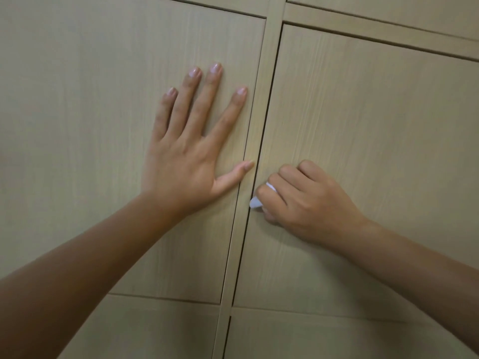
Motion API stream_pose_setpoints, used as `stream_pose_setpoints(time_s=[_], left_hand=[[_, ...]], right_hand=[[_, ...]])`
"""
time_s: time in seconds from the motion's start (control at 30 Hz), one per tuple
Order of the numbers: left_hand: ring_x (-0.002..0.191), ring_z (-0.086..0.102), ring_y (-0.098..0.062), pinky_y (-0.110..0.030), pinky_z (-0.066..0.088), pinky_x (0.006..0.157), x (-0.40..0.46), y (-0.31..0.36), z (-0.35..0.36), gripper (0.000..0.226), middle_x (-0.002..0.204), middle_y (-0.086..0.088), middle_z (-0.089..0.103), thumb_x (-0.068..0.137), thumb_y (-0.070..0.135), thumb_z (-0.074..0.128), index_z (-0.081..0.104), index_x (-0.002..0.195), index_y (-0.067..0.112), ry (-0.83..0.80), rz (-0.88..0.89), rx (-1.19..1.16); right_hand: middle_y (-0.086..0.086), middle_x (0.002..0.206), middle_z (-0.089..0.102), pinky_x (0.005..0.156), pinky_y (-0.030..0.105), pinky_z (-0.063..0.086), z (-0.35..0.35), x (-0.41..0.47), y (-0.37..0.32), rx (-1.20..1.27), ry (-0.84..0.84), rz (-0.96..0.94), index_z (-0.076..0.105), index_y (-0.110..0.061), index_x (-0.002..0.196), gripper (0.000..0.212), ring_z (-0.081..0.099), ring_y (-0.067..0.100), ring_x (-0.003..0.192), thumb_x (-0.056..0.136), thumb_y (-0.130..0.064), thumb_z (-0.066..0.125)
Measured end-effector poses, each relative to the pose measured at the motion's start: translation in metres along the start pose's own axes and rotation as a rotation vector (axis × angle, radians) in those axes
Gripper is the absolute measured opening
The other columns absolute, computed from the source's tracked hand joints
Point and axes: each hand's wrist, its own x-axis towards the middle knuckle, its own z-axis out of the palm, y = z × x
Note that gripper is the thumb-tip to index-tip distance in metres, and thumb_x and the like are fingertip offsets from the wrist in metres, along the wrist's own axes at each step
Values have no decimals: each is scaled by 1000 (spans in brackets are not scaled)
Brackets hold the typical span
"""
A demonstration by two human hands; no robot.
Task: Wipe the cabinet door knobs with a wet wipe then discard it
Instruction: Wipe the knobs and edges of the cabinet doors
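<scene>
Two hands: left hand [189, 151] flat on one door [103, 125], right hand [308, 200] gripping one wipe [255, 203].

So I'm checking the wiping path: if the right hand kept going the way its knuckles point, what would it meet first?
Probably the vertical strip between the doors, just beyond the wet wipe gripped by the right hand; then the left hand's thumb.
</scene>
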Motion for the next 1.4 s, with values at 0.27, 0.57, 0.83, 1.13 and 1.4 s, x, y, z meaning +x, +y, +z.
stream_pose_setpoints(time_s=[0.27, 0.57, 0.83, 1.13, 1.4], left_hand=[[158, 7, -35, -57, 16, 125, 1, 0, 1, 85, 170, -15, 10, 96, 72, 34, 14, 164, 24, 0, 2, 1], [158, 6, -34, -55, 14, 126, 0, -1, 1, 84, 171, -14, 9, 96, 70, 35, 13, 164, 25, 7, 0, 6], [158, 8, -34, -56, 17, 125, 0, -1, 2, 83, 170, -14, 11, 96, 70, 36, 15, 163, 25, 20, -3, -1], [158, 6, -34, -56, 15, 126, -1, 0, 2, 84, 171, -14, 8, 96, 70, 34, 12, 164, 26, 13, -8, -5], [158, 5, -33, -55, 13, 126, -1, 1, 1, 83, 171, -13, 7, 96, 70, 33, 11, 164, 27, 9, -14, -10]], right_hand=[[0, 50, 40, 47, 33, 32, 5, 3, -37, -84, 52, 480, 56, -13, 61, 30, 38, 21, 44, 90, -20, 59], [-2, 55, 48, 45, 32, 38, -1, -3, -29, -5, 18, 385, 61, -17, 65, 32, 44, 20, 46, 96, -27, 60], [-1, 62, 54, 43, 33, 42, -16, -10, -5, 135, -138, 204, 68, -16, 82, 38, 51, 20, 48, 99, -48, 56], [1, 78, 66, 48, 36, 48, -41, -25, 2, 282, -285, 389, 70, -16, 106, 17, 62, 25, 61, 91, -11, 62], [-23, 97, 56, 59, 16, 36, -72, -35, -9, 757, -486, 820, 48, -32, 121, 40, 47, -6, 70, 85, -29, 66]])
